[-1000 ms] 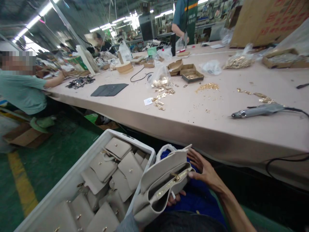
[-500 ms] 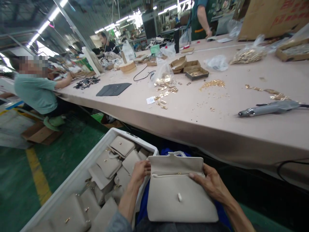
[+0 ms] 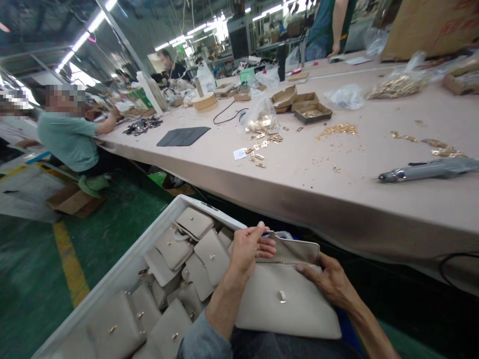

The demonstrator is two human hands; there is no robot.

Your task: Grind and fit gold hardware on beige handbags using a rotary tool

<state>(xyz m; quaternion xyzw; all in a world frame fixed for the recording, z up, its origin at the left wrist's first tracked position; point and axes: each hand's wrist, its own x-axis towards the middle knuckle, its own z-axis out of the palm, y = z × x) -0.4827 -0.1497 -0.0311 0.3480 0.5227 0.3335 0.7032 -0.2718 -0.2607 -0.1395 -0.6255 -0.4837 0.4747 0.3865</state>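
Observation:
A beige handbag (image 3: 288, 304) lies across my lap with its flap (image 3: 299, 251) raised and a small metal clasp on its front. My right hand (image 3: 333, 279) grips the bag's upper right side, thumb on the front near the opening. My left hand (image 3: 252, 247) is over the left part of the flap, its fingers stretched out and thumb raised. It hides the flap's left corner. Left of the bag stands a white crate (image 3: 123, 269) filled with similar beige bags (image 3: 211, 257).
A long covered table (image 3: 284, 174) runs ahead, holding a grey power screwdriver (image 3: 422, 171), loose gold fittings (image 3: 339, 129), a plastic bag of metal parts (image 3: 260, 117) and small cardboard boxes (image 3: 312, 112). A person in a green shirt (image 3: 69, 139) sits at the left.
My left hand has moved from the bag's left edge up and right onto the flap, fingers now extended. The flap's left side looks less upright. My right hand keeps its grip.

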